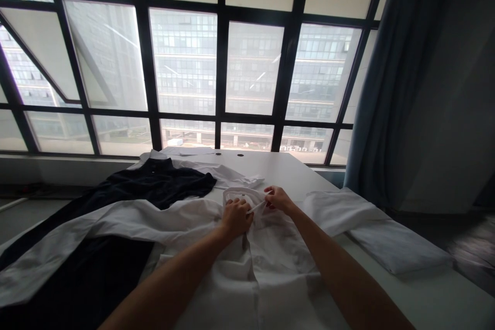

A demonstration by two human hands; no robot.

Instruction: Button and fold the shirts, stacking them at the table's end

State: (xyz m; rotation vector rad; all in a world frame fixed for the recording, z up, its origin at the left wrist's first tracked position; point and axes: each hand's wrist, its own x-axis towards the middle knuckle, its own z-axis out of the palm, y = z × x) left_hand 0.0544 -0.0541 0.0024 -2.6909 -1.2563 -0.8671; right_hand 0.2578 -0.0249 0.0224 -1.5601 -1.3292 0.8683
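Note:
A white shirt (286, 252) lies front up across the table, its collar at the far end and one sleeve stretched to the left. My left hand (236, 216) is closed on the shirt's collar area, fingers curled over the cloth. Just right of it, my right hand (277, 199) pinches the other side of the collar between thumb and fingers. A narrow white strip of the collar runs between both hands. The fingertips of my left hand are partly hidden.
A dark navy shirt (150, 183) lies to the left, partly under the white sleeve. Folded white clothing (390, 242) rests on the white table (288, 167) at the right. Behind stand a large framed window (249, 69) and a blue curtain (381, 98).

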